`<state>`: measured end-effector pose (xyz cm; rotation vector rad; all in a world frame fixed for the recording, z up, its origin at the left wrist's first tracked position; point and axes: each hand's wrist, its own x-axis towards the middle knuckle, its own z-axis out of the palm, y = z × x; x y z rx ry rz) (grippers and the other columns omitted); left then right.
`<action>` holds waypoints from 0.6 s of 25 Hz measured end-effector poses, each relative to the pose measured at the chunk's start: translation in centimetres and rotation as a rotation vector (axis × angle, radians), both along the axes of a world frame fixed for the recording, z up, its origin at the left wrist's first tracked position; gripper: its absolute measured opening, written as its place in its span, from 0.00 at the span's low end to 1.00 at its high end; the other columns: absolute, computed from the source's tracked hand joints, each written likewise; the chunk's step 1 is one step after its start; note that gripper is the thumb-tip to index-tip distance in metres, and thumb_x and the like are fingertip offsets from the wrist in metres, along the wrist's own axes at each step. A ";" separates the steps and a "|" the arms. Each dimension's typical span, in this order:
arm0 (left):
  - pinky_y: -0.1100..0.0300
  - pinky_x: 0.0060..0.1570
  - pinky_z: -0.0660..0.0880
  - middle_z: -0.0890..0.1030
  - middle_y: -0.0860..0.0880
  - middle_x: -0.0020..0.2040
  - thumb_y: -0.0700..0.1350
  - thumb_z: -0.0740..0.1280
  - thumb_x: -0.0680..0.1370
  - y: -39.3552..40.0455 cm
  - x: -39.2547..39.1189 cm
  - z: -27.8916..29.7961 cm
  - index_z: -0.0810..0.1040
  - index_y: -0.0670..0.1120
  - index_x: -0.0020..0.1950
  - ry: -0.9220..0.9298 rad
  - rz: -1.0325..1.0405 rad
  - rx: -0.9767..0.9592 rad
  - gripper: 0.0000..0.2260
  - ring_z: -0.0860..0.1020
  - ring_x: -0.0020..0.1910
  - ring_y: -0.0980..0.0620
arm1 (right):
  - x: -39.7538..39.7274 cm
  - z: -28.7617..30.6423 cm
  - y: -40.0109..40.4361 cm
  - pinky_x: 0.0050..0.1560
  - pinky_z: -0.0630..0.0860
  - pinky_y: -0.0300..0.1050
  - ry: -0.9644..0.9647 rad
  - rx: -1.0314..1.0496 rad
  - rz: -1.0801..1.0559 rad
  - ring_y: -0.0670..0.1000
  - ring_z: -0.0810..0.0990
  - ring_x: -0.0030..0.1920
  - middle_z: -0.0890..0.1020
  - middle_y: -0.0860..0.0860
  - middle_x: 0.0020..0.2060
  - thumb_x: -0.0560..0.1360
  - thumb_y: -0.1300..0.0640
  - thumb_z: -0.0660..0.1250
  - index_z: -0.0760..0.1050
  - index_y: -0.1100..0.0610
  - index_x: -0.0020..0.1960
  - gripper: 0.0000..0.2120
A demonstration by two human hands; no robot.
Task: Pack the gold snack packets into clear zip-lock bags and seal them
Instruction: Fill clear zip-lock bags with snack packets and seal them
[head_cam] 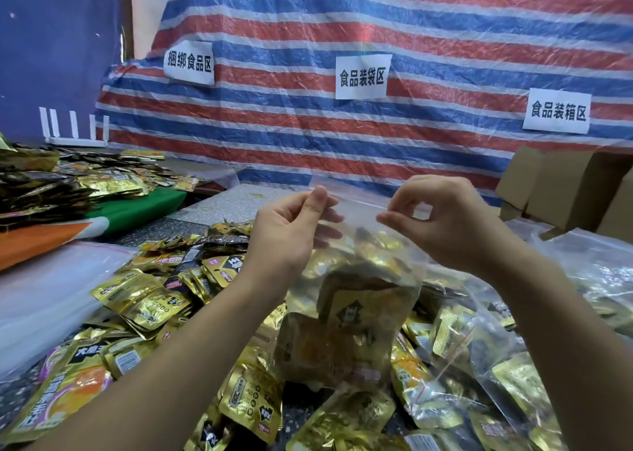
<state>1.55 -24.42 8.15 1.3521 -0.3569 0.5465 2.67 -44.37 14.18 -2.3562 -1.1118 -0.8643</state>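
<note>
Clear zip-lock bag of gold packets — left hand and right hand pinch its top; seal hard to see.

Both hands are raised over the table, pinching the top edge of a clear bag full of gold packets: the left hand at its ten o'clock corner, the right hand at two o'clock. The bag hangs upright between them. Loose packets lie heaped beneath it, from seven to five o'clock. Filled bags lie at four o'clock, cardboard boxes at two, a striped tarp with three white signs at twelve.
</note>
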 end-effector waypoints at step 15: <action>0.61 0.35 0.79 0.84 0.49 0.38 0.46 0.63 0.82 -2.6 -3.9 3.4 0.81 0.44 0.46 -0.023 -0.086 0.056 0.09 0.84 0.36 0.50 | -4.6 3.7 -1.6 0.36 0.73 0.32 0.046 0.067 -0.118 0.38 0.76 0.39 0.76 0.38 0.47 0.66 0.34 0.68 0.73 0.42 0.57 0.23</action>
